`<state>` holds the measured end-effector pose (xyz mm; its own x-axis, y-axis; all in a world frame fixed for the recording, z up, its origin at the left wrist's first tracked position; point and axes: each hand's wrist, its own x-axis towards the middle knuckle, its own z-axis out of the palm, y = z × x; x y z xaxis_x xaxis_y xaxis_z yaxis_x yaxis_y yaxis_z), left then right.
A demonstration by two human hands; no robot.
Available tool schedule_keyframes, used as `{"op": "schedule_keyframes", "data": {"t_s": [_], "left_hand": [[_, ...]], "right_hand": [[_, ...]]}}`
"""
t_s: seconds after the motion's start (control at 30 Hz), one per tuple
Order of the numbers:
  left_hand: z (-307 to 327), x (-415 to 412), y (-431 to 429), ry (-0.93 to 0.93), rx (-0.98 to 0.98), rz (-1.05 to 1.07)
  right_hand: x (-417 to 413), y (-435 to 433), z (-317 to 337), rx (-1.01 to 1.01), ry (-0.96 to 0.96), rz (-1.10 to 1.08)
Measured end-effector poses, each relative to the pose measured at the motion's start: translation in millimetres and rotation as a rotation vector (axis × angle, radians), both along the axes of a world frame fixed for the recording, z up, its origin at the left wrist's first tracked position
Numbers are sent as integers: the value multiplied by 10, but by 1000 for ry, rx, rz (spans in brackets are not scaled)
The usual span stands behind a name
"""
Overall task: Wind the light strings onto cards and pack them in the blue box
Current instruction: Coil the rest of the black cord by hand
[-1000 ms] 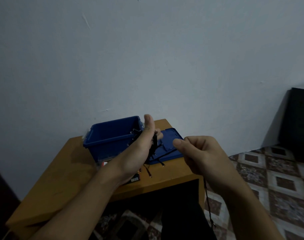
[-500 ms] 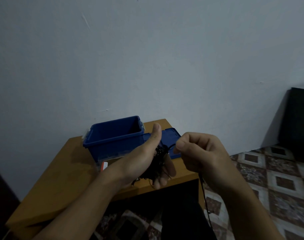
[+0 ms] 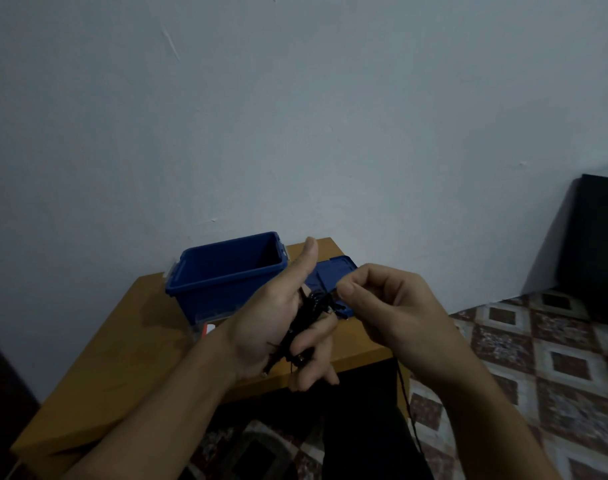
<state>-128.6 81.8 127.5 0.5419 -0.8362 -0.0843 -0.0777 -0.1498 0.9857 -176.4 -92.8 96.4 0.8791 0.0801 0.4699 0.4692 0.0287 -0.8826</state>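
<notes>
My left hand [image 3: 278, 317] holds a dark bundle of wound light string [image 3: 307, 318] over the table's front edge, thumb up and fingers curled under it. The card inside the bundle is hidden. Just to its right, my right hand [image 3: 382, 306] pinches the black cord close to the bundle. The loose cord [image 3: 408, 407] hangs below that hand toward the floor. The open blue box [image 3: 226, 275] stands on the table behind my left hand. Its blue lid [image 3: 333, 271] lies flat to the right of it, partly covered by my hands.
The small wooden table [image 3: 122, 344] stands against a pale wall. A small red and white object [image 3: 209, 329] peeks out by the box's front. Patterned floor tiles [image 3: 537, 358] spread to the right, with a dark cabinet [image 3: 596, 247] at the far right.
My left hand has come down and toward me from the box with the bundle, turning it. My right hand has closed in on the bundle, taking up the cord's slack.
</notes>
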Motion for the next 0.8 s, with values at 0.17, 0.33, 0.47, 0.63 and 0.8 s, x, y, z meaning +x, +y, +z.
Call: {"op": "schedule_keyframes", "data": {"t_s": [0.17, 0.33, 0.47, 0.63, 0.8], "left_hand": [[6, 33, 9, 129, -127, -111], [13, 39, 58, 292, -299, -205], [36, 62, 81, 351, -397, -254], [64, 71, 96, 416, -524, -297], [128, 55, 96, 459, -607, -287]], "right_hand": [[7, 9, -11, -18, 27, 46], [-2, -27, -9, -106, 27, 35], [3, -30, -26, -98, 43, 88], [19, -33, -31, -144, 62, 96], [33, -33, -50, -160, 99, 34]]}}
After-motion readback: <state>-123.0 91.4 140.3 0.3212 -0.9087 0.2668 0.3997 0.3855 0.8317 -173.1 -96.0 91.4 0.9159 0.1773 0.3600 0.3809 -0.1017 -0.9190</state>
